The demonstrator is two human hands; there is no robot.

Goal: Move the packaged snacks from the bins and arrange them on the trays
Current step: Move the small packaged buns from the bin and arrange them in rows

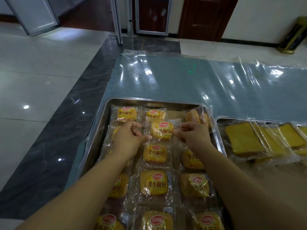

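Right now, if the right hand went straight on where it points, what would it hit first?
Probably the clear-wrapped yellow bread packet that the right hand pinches by its edge, then the left hand pinching the other edge; depth is unclear.

Wrapped yellow buns (155, 182) lie in rows on a steel tray (149, 102), one packet (162, 131) held over its far rows, beside a second tray (220, 119) of overlapping cake slices (244, 138).
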